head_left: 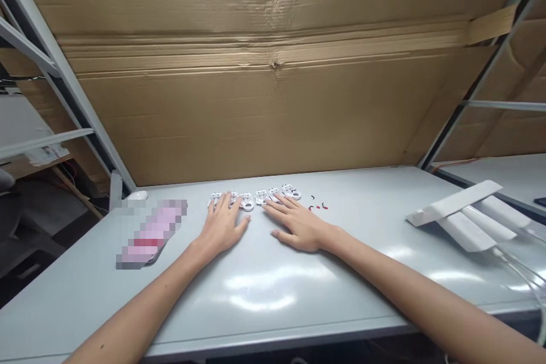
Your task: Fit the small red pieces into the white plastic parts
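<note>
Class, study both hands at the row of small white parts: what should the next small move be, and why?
Probably the right hand should pinch one piece from the white parts: it and the left hand lie flat and open on the table, fingertips on the row, gripping nothing.

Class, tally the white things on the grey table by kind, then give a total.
Small white parts: 6
Long white strips: 4
Rounded white object: 1
Total: 11

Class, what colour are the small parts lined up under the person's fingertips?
The small parts are white; head view.
</note>
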The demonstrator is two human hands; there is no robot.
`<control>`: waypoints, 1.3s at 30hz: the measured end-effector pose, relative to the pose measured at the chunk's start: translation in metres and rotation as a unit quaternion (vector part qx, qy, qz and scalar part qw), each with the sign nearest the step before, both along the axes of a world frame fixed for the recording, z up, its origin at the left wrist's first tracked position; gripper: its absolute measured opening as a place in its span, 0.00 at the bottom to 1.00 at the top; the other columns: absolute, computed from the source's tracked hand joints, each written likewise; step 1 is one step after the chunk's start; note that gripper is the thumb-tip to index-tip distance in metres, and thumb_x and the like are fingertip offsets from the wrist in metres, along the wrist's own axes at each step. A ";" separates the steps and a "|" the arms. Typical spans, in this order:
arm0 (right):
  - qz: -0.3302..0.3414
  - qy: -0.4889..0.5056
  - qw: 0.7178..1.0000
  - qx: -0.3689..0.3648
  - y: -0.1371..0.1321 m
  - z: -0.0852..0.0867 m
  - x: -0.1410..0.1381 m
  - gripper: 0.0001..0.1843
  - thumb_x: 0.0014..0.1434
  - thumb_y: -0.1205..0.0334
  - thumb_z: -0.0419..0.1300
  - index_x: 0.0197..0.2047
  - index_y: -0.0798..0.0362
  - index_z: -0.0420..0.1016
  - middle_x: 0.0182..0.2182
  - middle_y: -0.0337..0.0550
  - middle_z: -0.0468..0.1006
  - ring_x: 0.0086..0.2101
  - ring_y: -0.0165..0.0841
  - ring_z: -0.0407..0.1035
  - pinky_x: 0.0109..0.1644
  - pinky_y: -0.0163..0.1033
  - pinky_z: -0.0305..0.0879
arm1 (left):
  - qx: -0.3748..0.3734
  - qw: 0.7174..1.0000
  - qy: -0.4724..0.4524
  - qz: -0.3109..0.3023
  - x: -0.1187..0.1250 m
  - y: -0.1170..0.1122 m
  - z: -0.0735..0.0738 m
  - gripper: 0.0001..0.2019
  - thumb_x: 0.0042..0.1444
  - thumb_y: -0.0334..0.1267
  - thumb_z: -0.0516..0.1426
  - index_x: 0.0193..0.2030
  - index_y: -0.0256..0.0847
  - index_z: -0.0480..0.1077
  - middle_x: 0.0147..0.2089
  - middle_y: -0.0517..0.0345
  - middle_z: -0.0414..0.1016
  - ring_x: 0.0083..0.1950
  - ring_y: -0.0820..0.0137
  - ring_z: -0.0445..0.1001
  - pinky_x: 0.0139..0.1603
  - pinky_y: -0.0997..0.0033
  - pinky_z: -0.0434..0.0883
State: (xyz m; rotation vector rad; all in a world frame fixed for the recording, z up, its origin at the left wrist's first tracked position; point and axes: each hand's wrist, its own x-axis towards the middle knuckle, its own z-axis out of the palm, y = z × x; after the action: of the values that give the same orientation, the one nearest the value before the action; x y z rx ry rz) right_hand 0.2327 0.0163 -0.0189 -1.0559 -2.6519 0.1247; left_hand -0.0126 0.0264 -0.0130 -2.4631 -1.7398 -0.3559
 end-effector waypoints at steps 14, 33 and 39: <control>0.035 0.057 0.997 0.038 -0.015 0.016 0.000 0.16 0.65 0.59 0.54 0.52 0.53 0.74 0.48 0.54 0.78 0.52 0.45 0.69 0.56 0.52 0.65 | -0.029 0.999 -0.020 0.024 -0.014 0.015 -0.015 0.28 0.66 0.52 0.45 0.68 0.40 0.57 0.71 0.39 0.54 0.72 0.46 0.49 0.66 0.39 0.50; -0.051 0.179 0.982 0.027 -0.005 0.002 0.003 0.13 0.65 0.63 0.53 0.46 0.50 0.79 0.46 0.50 0.79 0.49 0.43 0.72 0.52 0.52 0.69 | -0.002 0.942 -0.058 -0.331 0.013 -0.028 0.012 0.17 0.67 0.40 0.51 0.59 0.44 0.69 0.66 0.50 0.65 0.68 0.57 0.61 0.68 0.53 0.59; -0.050 0.193 0.980 0.012 -0.002 -0.001 0.003 0.12 0.65 0.60 0.55 0.43 0.49 0.80 0.48 0.50 0.78 0.50 0.43 0.72 0.53 0.51 0.69 | -0.025 0.936 -0.063 -0.345 0.014 -0.032 0.016 0.18 0.67 0.37 0.50 0.62 0.45 0.67 0.68 0.51 0.62 0.68 0.58 0.60 0.68 0.53 0.60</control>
State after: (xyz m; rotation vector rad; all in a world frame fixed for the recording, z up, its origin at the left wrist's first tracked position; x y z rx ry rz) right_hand 0.2354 0.0146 -0.0196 -1.0343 -2.2451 0.2494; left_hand 0.0017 -0.0052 0.0028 -3.0769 -0.8519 -0.5332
